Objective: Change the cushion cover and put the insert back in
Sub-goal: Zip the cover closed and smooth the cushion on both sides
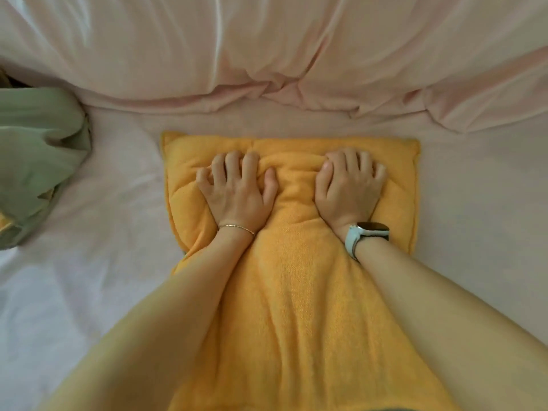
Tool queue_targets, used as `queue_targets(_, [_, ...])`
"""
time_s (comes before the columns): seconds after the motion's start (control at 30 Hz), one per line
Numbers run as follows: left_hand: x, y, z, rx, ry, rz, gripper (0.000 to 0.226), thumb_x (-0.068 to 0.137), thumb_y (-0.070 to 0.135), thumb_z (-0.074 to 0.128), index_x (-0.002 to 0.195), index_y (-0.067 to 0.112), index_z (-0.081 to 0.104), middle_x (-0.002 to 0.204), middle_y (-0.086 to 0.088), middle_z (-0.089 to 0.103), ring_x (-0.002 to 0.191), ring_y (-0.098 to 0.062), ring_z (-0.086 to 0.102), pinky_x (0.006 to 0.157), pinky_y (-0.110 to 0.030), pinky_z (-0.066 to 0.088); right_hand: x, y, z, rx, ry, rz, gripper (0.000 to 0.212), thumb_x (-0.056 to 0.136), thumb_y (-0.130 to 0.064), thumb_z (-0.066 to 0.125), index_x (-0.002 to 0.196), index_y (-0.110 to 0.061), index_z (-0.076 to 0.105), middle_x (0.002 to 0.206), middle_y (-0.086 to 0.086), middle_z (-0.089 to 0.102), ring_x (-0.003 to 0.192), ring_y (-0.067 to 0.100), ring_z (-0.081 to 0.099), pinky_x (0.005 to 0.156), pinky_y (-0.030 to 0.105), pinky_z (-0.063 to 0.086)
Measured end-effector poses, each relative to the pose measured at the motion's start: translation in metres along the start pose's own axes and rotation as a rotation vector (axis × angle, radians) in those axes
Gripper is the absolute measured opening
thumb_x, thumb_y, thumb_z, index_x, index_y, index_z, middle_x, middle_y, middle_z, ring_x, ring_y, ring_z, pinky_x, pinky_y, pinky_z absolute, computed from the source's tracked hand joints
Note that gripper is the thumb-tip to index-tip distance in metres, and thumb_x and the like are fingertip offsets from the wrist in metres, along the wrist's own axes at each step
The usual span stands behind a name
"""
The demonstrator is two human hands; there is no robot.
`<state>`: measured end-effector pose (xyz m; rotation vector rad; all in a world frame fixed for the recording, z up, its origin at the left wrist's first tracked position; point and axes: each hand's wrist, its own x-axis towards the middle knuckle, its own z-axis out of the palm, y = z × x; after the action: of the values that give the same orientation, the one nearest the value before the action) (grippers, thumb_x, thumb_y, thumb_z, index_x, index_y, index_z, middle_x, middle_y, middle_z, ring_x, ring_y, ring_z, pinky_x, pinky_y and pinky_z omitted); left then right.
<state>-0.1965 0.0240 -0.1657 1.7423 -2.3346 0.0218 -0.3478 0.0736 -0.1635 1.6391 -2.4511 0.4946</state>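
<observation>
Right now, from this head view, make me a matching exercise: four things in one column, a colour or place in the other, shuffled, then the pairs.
Things:
1. cushion
2. crumpled cloth
3. watch
4. bracelet

Descriptions:
A. on the left wrist
B. yellow-orange, under both hands
C. on the right wrist
D. green, at the left edge of the bed

Pairs: 1-B, 2-D, 3-C, 4-A
</observation>
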Motion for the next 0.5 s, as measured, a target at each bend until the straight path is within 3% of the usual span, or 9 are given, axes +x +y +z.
queue_targets(0.13, [-0.072,-0.011,-0.030,-0.070,-0.160,0.044,0.050,0.087,0.045,0.034,0.131,0.022,0.041,0.133,-0.010,0.051,0.129,-0.026,0.030,0.107,-0.047,0.014,-0.070,0.000,-0.033,0.067,-0.084,-0.092,0.040,0.090,-0.027,0.033,0.120,-0.010,0.054,0.121,0.012,0.059,0.120,0.027,0.043,0.100,0.046,0.029])
queue_targets(0.3, [-0.140,-0.017,-0.082,-0.068,-0.383,0.035,0.062,0.090,0.049,0.024,0.145,0.021,0.019,0.151,-0.009,0.028,0.141,-0.027,0.012,0.113,-0.049,0.002,-0.124,-0.005,-0.087,0.088,-0.292,-0.197,0.051,0.089,-0.029,0.034,0.136,-0.010,0.037,0.138,0.014,0.046,0.134,0.028,0.031,0.110,0.048,0.020])
queue_targets(0.43, [-0.152,-0.016,-0.123,-0.132,-0.369,0.036,0.059,0.086,0.051,0.034,0.137,0.022,0.038,0.145,-0.008,0.039,0.139,-0.028,0.020,0.112,-0.052,0.011,-0.125,0.002,-0.125,0.239,-0.283,-0.190,0.042,0.089,-0.022,0.040,0.126,-0.010,0.054,0.132,0.012,0.052,0.131,0.025,0.037,0.109,0.049,0.024])
queue_targets(0.5, [-0.126,-0.012,-0.128,-0.174,-0.319,0.056,0.053,0.084,0.050,0.039,0.124,0.019,0.053,0.137,-0.008,0.047,0.135,-0.029,0.027,0.110,-0.053,0.015,-0.110,0.009,-0.132,0.236,-0.207,-0.049,0.036,0.089,-0.021,0.042,0.117,-0.010,0.063,0.126,0.013,0.056,0.126,0.025,0.039,0.103,0.051,0.029])
